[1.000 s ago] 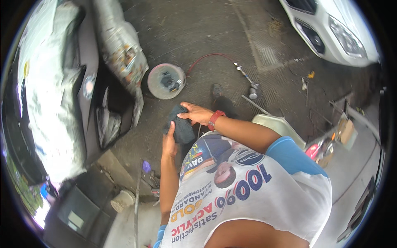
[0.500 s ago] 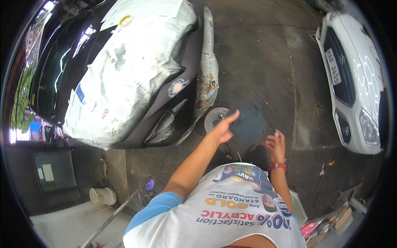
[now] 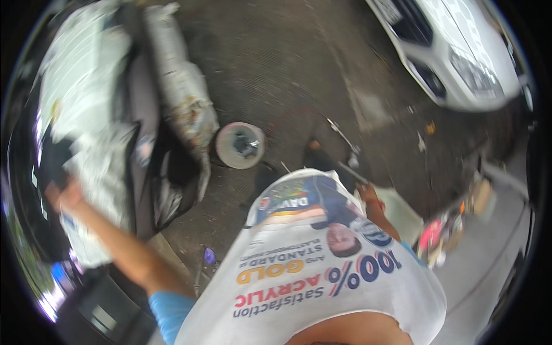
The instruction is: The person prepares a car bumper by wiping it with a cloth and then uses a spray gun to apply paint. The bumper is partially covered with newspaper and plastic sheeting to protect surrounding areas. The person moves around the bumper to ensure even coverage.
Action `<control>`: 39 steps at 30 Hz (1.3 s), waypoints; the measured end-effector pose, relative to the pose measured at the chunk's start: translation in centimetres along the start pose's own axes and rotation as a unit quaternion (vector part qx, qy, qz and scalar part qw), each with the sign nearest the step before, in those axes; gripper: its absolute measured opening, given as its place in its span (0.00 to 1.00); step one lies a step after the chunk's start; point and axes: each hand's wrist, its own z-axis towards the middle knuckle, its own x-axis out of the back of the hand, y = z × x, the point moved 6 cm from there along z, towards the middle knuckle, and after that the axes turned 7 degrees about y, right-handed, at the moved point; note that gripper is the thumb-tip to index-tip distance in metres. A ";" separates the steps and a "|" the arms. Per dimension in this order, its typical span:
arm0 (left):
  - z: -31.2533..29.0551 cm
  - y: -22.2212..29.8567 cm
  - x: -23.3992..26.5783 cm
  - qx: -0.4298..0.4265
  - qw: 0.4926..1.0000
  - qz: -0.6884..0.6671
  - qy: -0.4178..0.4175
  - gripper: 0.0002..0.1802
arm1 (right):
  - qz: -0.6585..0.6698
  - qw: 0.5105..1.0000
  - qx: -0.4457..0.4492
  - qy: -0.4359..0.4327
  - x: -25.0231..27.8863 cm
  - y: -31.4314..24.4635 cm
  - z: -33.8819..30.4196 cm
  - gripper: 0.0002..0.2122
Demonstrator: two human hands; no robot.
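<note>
My left arm reaches out to the far left, over the paper-covered vehicle (image 3: 95, 75). My left hand (image 3: 64, 195) is blurred but closed on a dark grey cloth-like piece (image 3: 56, 158), which lies against the white paper. Whether it is cloth or a sheet of something else, I cannot tell. My right hand (image 3: 368, 194) is low by my right side, beside a pale, flat-sided thing (image 3: 402, 213). Its fingers are partly hidden by my shirt. A thin rod (image 3: 349, 171) ends close to it.
A round pale bucket (image 3: 223, 150) with something dark and shiny inside stands on the floor near the vehicle. A white car (image 3: 460, 63) is at the far right. A thin white tool (image 3: 342, 135) and a purple scrap (image 3: 209, 256) lie on the floor; clutter (image 3: 431, 234) sits at lower right.
My left hand has swung from above the bucket to the far left with the dark grey piece. My right hand has dropped back toward my side. The view has turned.
</note>
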 end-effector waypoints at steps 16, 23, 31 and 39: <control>-67.6 -57.2 1.0 0.205 0.249 0.686 -0.652 0.38 | 0.333 0.876 -0.336 -0.096 -8.4 5.6 33.8 0.29; -73.1 -71.7 6.8 0.163 0.256 0.668 -0.679 0.33 | 0.559 0.648 -0.514 0.058 -24.9 18.3 51.7 0.37; -68.8 -74.8 8.1 0.094 0.270 0.705 -0.649 0.27 | 0.577 0.583 -0.540 0.191 -38.5 23.2 57.6 0.28; -68.4 -76.1 7.6 0.100 0.252 0.688 -0.673 0.27 | 0.586 0.529 -0.494 0.364 -34.6 22.3 57.2 0.20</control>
